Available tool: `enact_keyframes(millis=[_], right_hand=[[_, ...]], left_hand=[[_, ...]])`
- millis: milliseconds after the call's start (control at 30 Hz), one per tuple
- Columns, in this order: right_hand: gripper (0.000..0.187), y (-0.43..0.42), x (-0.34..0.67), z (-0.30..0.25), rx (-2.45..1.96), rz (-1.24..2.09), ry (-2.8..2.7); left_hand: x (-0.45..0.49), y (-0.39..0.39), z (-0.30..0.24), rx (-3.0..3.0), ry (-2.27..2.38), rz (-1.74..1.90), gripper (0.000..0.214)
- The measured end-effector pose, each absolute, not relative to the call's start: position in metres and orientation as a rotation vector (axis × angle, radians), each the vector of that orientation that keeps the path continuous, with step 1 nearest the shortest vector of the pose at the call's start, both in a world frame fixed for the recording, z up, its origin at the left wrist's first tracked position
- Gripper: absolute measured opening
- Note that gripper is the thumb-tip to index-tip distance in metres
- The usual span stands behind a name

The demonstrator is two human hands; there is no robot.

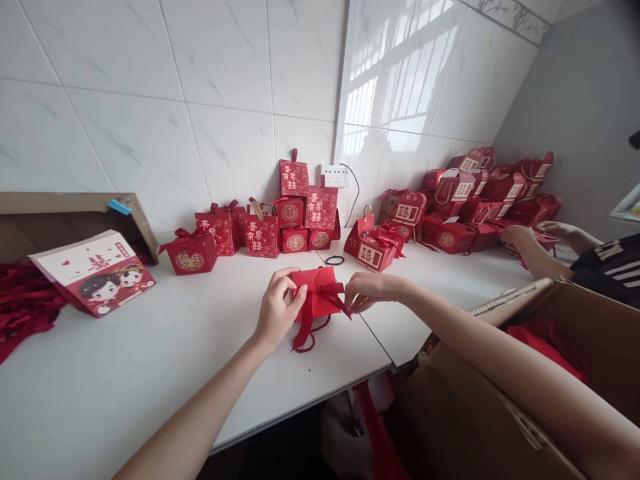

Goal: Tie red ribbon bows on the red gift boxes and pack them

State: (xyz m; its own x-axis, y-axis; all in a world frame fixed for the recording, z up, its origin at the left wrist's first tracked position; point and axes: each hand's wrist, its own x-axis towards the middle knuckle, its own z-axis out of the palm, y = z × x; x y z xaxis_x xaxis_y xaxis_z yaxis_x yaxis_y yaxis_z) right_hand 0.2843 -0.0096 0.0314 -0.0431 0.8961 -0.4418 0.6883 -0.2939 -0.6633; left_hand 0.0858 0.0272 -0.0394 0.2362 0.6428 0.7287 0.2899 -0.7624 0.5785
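A small red gift box [317, 275] rests on the white table in front of me. A red satin ribbon [323, 297] is tied in a bow across it, with one tail hanging toward me. A dark red cord handle [306, 347] loops out below the box. My left hand [280, 303] is closed on the box's left side, its thumb pressed near the bow. On the other side, my right hand [373, 288] pinches the right end of the ribbon, fingertips together. The underside of the box is hidden.
Decorated red boxes [263, 235] stand along the wall, and more are piled [460, 207] at the right. Loose ribbons [27, 300] and a cartoon-printed box [100, 273] lie left. A cardboard carton [470, 400] sits right; beyond it are a co-worker's hands [530, 237].
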Motion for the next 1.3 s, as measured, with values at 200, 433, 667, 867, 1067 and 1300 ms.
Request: enact_keyframes(millis=[200, 433, 667, 867, 1067, 1300], right_hand=[[0.027, -0.017, 0.275, 0.03, -1.653, 0.213, -1.938], [0.096, -0.022, 0.269, 0.021, -1.462, 0.269, -2.397], [0.092, -0.016, 0.271, 0.016, -1.464, -0.033, -2.264], [0.081, -0.014, 0.272, 0.014, -1.381, -0.141, -2.217], [0.08, -0.012, 0.273, 0.012, -1.412, -0.155, -2.193], [0.079, -0.01, 0.277, 0.012, -1.403, -0.199, -2.147]], left_hand=[[0.086, 0.028, -0.039, 2.171, 0.842, 1.53, 0.024], [0.086, 0.033, -0.038, 2.032, 0.816, 1.4, 0.023], [0.088, 0.03, -0.04, 1.883, 0.867, 1.644, 0.028], [0.092, 0.025, -0.039, 2.117, 0.966, 1.569, 0.016], [0.088, 0.031, -0.035, 2.047, 0.907, 1.473, 0.017], [0.08, 0.041, -0.029, 1.575, 0.987, 1.239, 0.023]])
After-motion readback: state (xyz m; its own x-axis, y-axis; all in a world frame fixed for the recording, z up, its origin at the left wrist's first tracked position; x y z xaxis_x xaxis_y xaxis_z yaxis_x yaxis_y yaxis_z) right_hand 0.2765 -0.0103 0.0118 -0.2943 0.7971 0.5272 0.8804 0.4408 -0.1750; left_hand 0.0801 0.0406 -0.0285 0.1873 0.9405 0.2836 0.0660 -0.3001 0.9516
